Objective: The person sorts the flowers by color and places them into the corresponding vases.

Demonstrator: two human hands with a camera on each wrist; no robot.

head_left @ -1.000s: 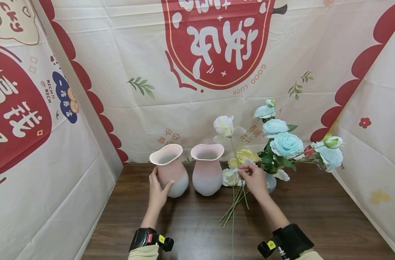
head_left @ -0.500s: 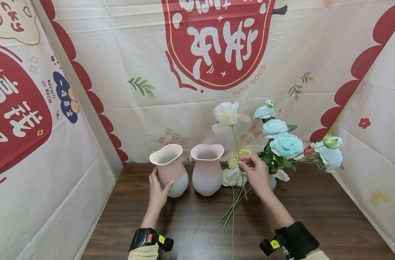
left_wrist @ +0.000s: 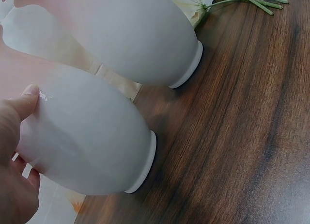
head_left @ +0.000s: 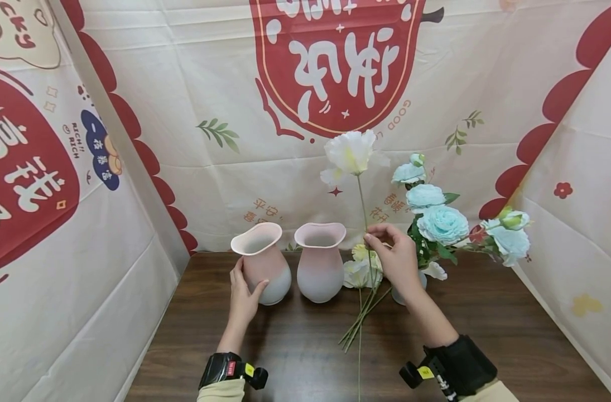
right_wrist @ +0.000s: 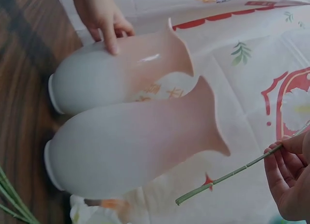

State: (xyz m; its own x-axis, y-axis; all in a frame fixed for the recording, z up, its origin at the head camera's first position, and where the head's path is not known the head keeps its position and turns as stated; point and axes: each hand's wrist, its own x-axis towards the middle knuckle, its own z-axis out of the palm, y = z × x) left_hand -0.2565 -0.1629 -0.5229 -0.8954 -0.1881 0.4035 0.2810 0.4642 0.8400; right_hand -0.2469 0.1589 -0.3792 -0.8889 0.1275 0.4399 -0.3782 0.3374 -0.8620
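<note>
My left hand holds the side of the left pink-and-grey vase, its thumb in front and its fingers at the far left side. A matching vase stands upright just to the right. Between thumb and fingertips my right hand pinches the green stem of a white artificial flower. The bloom is raised above the vases' rims, against the backdrop. In the right wrist view the cut end of the stem hangs free near the right vase's mouth.
Several loose stems with white and yellow blooms lie on the dark wooden table. Behind my right hand a small grey vase bears pale blue flowers. Printed cloth hangs round the back and sides.
My right hand has lifted the white flower up from the other stems, its bloom rising well up the backdrop. The left hand and both pink-and-grey vases have stayed put.
</note>
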